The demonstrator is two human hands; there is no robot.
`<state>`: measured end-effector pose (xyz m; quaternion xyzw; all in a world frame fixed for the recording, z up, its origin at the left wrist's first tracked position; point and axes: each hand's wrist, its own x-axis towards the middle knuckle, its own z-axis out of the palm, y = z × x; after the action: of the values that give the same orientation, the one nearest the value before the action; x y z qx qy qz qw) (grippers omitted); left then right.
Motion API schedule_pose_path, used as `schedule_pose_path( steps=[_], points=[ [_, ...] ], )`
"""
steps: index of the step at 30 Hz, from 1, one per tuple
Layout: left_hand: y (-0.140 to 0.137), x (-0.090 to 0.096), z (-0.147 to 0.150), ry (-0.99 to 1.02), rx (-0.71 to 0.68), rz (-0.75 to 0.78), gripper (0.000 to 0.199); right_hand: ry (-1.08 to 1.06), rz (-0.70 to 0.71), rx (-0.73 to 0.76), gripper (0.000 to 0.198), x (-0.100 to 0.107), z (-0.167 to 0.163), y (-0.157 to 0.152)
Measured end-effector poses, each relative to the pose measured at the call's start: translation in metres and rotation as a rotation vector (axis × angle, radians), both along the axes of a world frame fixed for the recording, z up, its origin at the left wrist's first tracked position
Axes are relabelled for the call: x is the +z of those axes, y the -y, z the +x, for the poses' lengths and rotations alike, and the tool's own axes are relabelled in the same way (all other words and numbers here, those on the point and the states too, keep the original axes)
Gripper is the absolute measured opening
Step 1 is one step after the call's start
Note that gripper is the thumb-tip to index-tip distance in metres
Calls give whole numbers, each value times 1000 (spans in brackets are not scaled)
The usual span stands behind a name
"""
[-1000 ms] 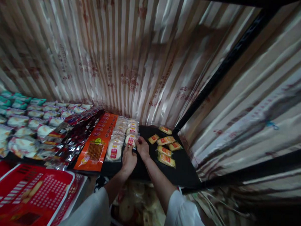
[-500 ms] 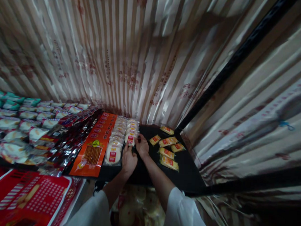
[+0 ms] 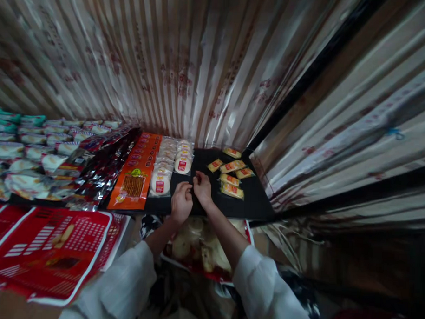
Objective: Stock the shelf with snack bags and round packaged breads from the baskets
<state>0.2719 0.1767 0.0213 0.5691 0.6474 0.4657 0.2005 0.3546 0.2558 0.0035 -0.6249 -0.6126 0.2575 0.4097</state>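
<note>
My left hand (image 3: pixel 182 203) hovers over the black tabletop (image 3: pixel 211 207), its fingers loosely bent and nothing visible in them. Close beside it, my right hand (image 3: pixel 202 189) is also empty, with fingers half curled and apart. Just beyond both hands lies a short row of round white cakes in clear wrappers with red labels (image 3: pixel 182 164). A second overlapping row of the same wrapped cakes (image 3: pixel 160 183) runs along its left side. To the right of my right hand, several small yellow wrapped pastries (image 3: pixel 231 190) are scattered.
An orange snack packet (image 3: pixel 133 189) and dark shiny packets (image 3: pixel 107 167) lie left of the cakes. Farther left are many white packets (image 3: pixel 26 185). A red bag (image 3: pixel 56 251) stands below the table edge; another bag of round pale items (image 3: pixel 212 252) is under my forearms. Striped sheeting (image 3: pixel 181 60) hangs behind.
Both hands have come off the front wrapped cake of the right-hand row and drawn back toward me. That row now lies untouched. The camera view has tilted downward.
</note>
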Motion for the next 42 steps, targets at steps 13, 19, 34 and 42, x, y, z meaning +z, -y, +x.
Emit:
schedule_pose_path(
  steps=[13, 19, 34, 42],
  points=[
    [119, -47, 9, -75, -35, -134, 29, 147, -117, 316, 28, -26, 54, 159],
    [136, -52, 6, -65, 38, -275, 31, 510, -231, 289, 27, -36, 57, 169],
    [142, -35, 9, -38, -36, -408, 51, 459, -119, 292, 27, 16, 83, 179],
    [129, -29, 18, 308, -86, -271, 43, 5, -213, 334, 22, 31, 108, 166]
  ],
)
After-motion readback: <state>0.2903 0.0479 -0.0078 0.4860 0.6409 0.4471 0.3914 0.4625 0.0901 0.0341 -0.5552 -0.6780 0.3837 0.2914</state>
